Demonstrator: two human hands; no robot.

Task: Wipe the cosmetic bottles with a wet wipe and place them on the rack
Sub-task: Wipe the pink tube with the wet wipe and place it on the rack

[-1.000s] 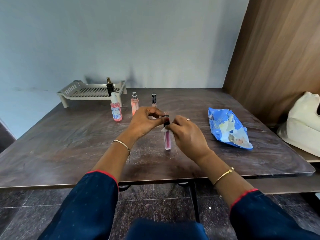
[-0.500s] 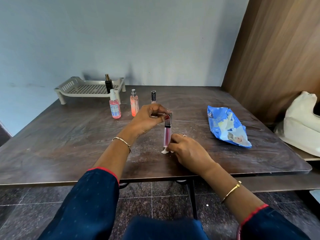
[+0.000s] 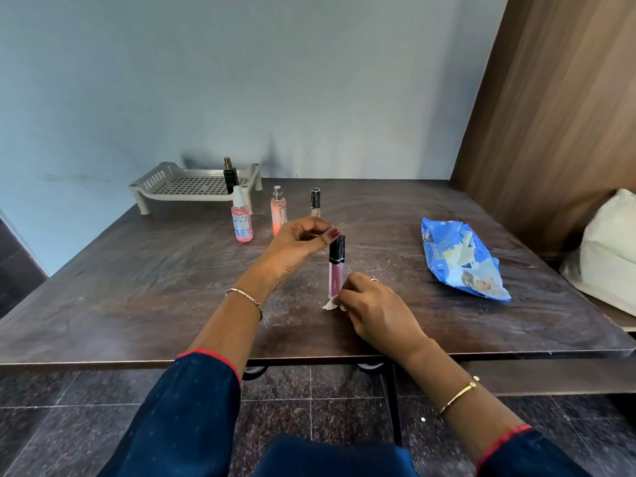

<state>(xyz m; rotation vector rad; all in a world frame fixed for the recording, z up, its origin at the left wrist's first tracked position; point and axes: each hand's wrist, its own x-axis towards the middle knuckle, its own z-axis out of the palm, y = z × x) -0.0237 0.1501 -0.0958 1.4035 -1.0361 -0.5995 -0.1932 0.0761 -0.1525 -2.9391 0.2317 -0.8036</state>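
Now the left hand (image 3: 296, 242) pinches the tube (image 3: 335, 273) by its black cap, holding it upright. The right hand (image 3: 375, 311) has its fingers (image 3: 349, 290) clamped on the wipe (image 3: 329, 305) at the tube's base.

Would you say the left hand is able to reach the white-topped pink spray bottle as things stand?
Likely yes, once freed: nothing stands between the left hand and the pink spray bottle, but the hand pinches the lip gloss tube by its cap.

Right hand (image 3: 375, 311) covers most of the wet wipe (image 3: 329, 305) and the lip gloss tube (image 3: 335, 270) base. White bag (image 3: 612, 249): cut off at right edge. Pink spray bottle (image 3: 242, 222) label: too small to read.
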